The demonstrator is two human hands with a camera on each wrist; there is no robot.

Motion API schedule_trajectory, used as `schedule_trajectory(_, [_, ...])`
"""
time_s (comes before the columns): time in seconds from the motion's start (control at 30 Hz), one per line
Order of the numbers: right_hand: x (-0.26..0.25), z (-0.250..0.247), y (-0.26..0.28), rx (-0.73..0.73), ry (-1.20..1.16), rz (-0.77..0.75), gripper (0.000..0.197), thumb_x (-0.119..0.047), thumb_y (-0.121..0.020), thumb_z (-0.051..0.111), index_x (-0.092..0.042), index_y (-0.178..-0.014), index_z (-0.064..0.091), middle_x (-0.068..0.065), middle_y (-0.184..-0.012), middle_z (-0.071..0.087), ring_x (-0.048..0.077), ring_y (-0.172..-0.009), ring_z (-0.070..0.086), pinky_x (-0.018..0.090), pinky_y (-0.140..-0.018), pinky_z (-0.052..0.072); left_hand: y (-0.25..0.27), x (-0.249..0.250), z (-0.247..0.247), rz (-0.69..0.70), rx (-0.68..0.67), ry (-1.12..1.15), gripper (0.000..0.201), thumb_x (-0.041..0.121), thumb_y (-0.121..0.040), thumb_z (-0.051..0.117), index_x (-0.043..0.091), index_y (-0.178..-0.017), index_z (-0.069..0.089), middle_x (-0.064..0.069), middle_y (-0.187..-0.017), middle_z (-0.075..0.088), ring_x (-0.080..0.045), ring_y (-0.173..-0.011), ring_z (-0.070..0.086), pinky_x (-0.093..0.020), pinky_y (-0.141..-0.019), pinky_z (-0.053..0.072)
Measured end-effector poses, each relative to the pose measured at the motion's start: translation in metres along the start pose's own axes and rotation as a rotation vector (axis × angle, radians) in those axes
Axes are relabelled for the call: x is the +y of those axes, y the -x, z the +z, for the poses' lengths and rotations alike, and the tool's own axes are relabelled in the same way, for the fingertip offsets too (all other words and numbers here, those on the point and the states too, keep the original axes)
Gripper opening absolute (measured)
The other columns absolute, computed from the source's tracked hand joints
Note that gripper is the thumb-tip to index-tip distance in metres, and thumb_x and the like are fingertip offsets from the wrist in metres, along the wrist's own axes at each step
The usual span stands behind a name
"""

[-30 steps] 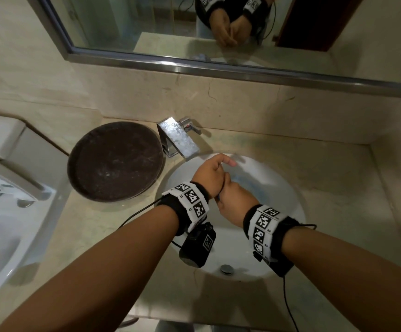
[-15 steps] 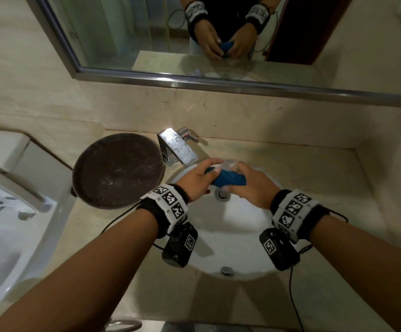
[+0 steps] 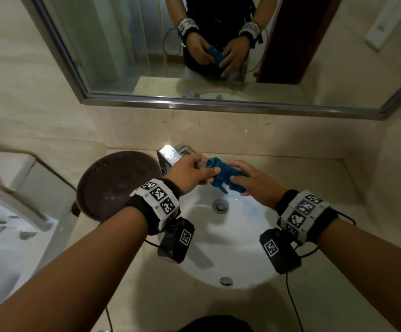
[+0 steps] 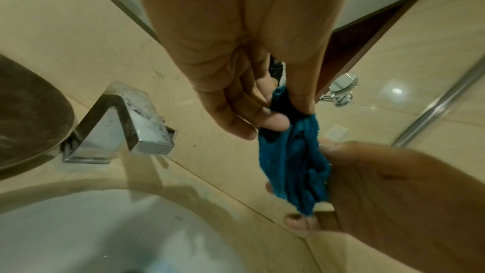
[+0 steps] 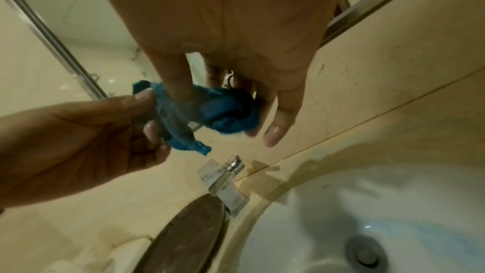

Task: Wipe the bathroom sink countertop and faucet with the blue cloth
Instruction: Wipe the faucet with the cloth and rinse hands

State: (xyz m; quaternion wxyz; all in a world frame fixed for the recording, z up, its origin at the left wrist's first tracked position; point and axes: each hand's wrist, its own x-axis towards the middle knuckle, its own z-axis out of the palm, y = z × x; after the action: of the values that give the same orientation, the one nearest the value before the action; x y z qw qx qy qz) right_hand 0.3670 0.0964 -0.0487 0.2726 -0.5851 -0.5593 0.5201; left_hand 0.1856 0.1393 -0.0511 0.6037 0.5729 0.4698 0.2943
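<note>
Both hands hold the bunched blue cloth [image 3: 223, 174] in the air above the back of the white sink basin [image 3: 242, 236]. My left hand [image 3: 194, 172] pinches its left end between thumb and fingers. My right hand [image 3: 252, 182] grips the right end. The left wrist view has the cloth [image 4: 294, 157] hanging twisted between the left hand [image 4: 262, 115] and the right hand [image 4: 367, 184]. In the right wrist view the right hand [image 5: 236, 90] lies over the cloth [image 5: 210, 111]. The chrome faucet [image 3: 170, 153] stands just behind the left hand, on the beige countertop [image 3: 314, 178].
A round dark tray [image 3: 115, 183] lies on the counter left of the faucet. A toilet [image 3: 7, 212] stands at far left. The mirror [image 3: 194, 44] above the backsplash reflects both hands. The sink drain [image 3: 219, 205] sits below the cloth. Bare counter stretches to the right of the basin.
The hands were clasped together low in the basin, then drew apart and rose. The blue cloth came into sight between them and is now stretched higher, near the faucet.
</note>
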Motion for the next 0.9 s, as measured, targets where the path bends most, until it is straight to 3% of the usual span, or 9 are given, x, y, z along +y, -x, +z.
schedule_trajectory(0.1, [-0.004, 0.001, -0.001, 0.0, -0.119, -0.1, 0.046, -0.007, -0.086, 0.06, -0.021, -0.127, 0.047, 0.005, -0.128, 0.056, 0.019, -0.111, 0.059, 0.031, -0.09, 0.051, -0.002, 0.002, 0.006, 0.031, 0.037, -0.088, 0.019, 0.015, -0.085, 0.067, 0.012, -0.077, 0.05, -0.01, -0.069, 0.06, -0.015, -0.06, 0.059, -0.034, -0.075, 0.055])
schedule_trajectory(0.2, [-0.008, 0.0, -0.001, 0.16, 0.124, -0.19, 0.034, -0.018, -0.081, 0.07, -0.022, -0.112, 0.058, 0.001, -0.105, 0.069, 0.013, -0.094, 0.067, 0.029, -0.083, 0.055, -0.003, 0.004, 0.01, 0.036, -0.027, -0.074, 0.012, 0.015, -0.091, 0.058, 0.006, -0.086, 0.053, -0.012, -0.075, 0.06, -0.014, -0.059, 0.058, -0.031, -0.07, 0.053])
schedule_trajectory(0.27, [-0.01, -0.002, 0.001, 0.209, 0.222, -0.244, 0.021, -0.018, -0.084, 0.066, -0.018, -0.106, 0.063, -0.003, -0.095, 0.071, 0.008, -0.085, 0.067, 0.023, -0.078, 0.054, -0.002, 0.005, 0.007, 0.065, -0.036, -0.182, 0.019, 0.018, -0.094, 0.054, -0.001, -0.094, 0.055, -0.009, -0.079, 0.062, -0.009, -0.06, 0.058, -0.024, -0.064, 0.049])
schedule_trajectory(0.33, [-0.01, -0.003, 0.002, 0.22, 0.275, -0.256, 0.016, -0.017, -0.089, 0.059, -0.019, -0.104, 0.066, -0.006, -0.089, 0.069, 0.005, -0.08, 0.064, 0.017, -0.074, 0.051, -0.004, 0.004, 0.001, 0.123, -0.022, -0.349, 0.025, 0.022, -0.093, 0.055, -0.002, -0.091, 0.058, -0.004, -0.078, 0.06, -0.007, -0.063, 0.055, -0.02, -0.062, 0.044])
schedule_trajectory(0.5, [-0.006, -0.004, 0.002, 0.27, 0.245, -0.183, 0.022, -0.011, -0.093, 0.048, -0.017, -0.101, 0.068, -0.01, -0.078, 0.063, 0.002, -0.07, 0.055, 0.011, -0.063, 0.042, -0.005, 0.008, -0.01, 0.093, -0.023, -0.429, 0.023, 0.026, -0.089, 0.062, 0.017, -0.07, 0.054, 0.003, -0.07, 0.052, -0.01, -0.064, 0.047, -0.025, -0.067, 0.039])
schedule_trajectory(0.63, [-0.008, -0.005, 0.001, 0.286, 0.118, -0.133, 0.021, -0.009, -0.092, 0.048, -0.016, -0.093, 0.068, -0.008, -0.076, 0.061, 0.011, -0.075, 0.056, 0.029, -0.077, 0.047, -0.002, 0.017, -0.014, 0.093, -0.053, -0.458, 0.019, 0.026, -0.091, 0.059, 0.017, -0.074, 0.055, -0.002, -0.075, 0.053, -0.015, -0.072, 0.049, -0.031, -0.072, 0.044])
schedule_trajectory(0.7, [-0.013, -0.006, 0.001, 0.286, 0.098, -0.141, 0.021, -0.008, -0.092, 0.048, -0.016, -0.092, 0.067, -0.005, -0.079, 0.062, 0.012, -0.079, 0.056, 0.027, -0.078, 0.046, -0.001, 0.02, -0.013, 0.093, -0.069, -0.433, 0.014, 0.024, -0.093, 0.055, 0.016, -0.082, 0.055, -0.004, -0.083, 0.055, -0.015, -0.076, 0.051, -0.03, -0.073, 0.046])
schedule_trajectory(0.8, [-0.019, -0.008, 0.001, 0.268, 0.142, -0.183, 0.019, -0.008, -0.092, 0.047, -0.016, -0.09, 0.065, -0.004, -0.078, 0.061, 0.007, -0.073, 0.054, 0.016, -0.067, 0.044, 0.0, 0.022, -0.011, 0.117, -0.068, -0.362, 0.01, 0.017, -0.094, 0.052, 0.018, -0.084, 0.052, -0.004, -0.086, 0.058, -0.02, -0.081, 0.056, -0.029, -0.072, 0.051])
schedule_trajectory(0.9, [-0.02, -0.011, -0.001, 0.322, 0.223, -0.197, 0.018, -0.013, -0.094, 0.046, -0.011, -0.095, 0.064, 0.004, -0.082, 0.062, 0.016, -0.076, 0.055, 0.028, -0.07, 0.045, 0.001, 0.023, -0.01, 0.156, -0.046, -0.297, 0.011, 0.012, -0.092, 0.055, 0.022, -0.089, 0.055, -0.019, -0.092, 0.065, -0.034, -0.085, 0.063, -0.043, -0.08, 0.054])
